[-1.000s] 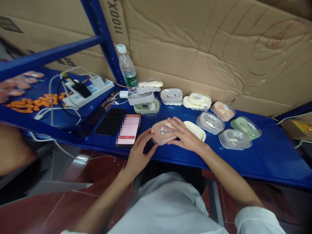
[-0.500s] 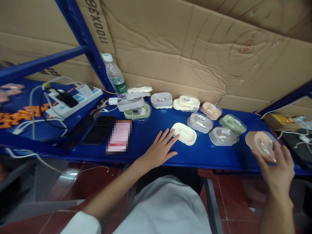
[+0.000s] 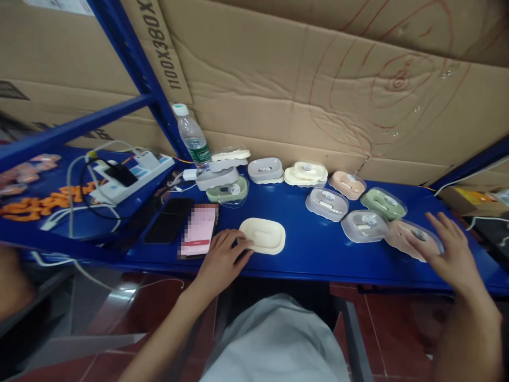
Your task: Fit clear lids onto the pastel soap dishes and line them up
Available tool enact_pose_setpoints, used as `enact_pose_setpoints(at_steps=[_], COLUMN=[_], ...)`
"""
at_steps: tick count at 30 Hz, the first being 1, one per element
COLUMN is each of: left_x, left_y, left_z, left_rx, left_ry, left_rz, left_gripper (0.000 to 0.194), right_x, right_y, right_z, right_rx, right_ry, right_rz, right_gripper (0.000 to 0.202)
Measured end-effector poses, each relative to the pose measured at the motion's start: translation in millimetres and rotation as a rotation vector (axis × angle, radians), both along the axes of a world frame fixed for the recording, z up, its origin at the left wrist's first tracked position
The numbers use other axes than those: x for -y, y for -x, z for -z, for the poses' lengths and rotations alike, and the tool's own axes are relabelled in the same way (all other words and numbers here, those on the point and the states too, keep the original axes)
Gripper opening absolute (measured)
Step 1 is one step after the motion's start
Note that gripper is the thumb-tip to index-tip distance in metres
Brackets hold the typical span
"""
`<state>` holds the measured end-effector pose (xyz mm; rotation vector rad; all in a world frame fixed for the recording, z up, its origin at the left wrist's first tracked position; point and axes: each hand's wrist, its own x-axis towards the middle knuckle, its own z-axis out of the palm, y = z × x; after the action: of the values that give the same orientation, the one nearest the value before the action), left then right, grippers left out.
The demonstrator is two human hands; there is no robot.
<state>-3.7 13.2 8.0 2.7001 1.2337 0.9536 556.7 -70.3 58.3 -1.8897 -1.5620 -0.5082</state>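
Left hand has its thumb and fingers nearly closed on the left rim of the cream dish, which lies flat on the blue desk, near the middle of the picture. Right hand, at the right side, is wide open with its fingers spread. It is over the peach box and has no grip on it; I can't tell if the thumb touches the clear lid.

The dish could slip or tip, as the left hand has only one edge of it. If it slid left, it could bump the phone, which is close by. On the right, a low sweep of the hand could catch the peach box and push it into the grey box just beside it. That might knock the grey box into the green box behind, because they sit so close.

Half a second ago, the right hand held the peach box out at the far right, away from the others. Now the box is down by the grey one and that hand has let go. The cream dish was nearer the grey boxes, with the left fingers spread on its edge. Now it is closer to the phone.
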Motion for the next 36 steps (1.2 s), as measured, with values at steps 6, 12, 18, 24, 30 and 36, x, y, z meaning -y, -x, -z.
enact_pose_setpoints(at_steps=[6,12,18,24,30,36], left_x=[2.1,5.0,7.9,7.4,3.6,0.5], left_y=[-1.2,1.9,7.3,6.6,4.4,6.3], left_z=[11.0,15.1,14.2,17.9,20.4,21.8], left_rx=[0.105,0.165,0.166,0.281,0.197,0.190], left_ry=[-0.019,0.006,0.095,0.171,0.038,-0.008], left_rz=[-0.051,-0.029,-0.031,-0.093,-0.057,0.020], left_gripper=[0.009,0.013,0.040,0.066,0.047,0.034], right_x=[-113.3,-255.7,-254.8,-128.5,-73.9,-82.2], right_y=[186.5,293.2,287.8,278.9,298.0,293.6], right_z=[-31.2,-17.6,-14.3,-1.9,17.5,21.1], right_rx=[0.145,0.241,0.188,0.093,0.191,0.168], right_ry=[0.167,0.357,0.304,0.181,0.270,0.321], right_rz=[-0.639,-0.652,-0.623,-0.839,-1.002,-1.036], right_gripper=[0.043,0.046,0.035,0.030,0.032,0.031])
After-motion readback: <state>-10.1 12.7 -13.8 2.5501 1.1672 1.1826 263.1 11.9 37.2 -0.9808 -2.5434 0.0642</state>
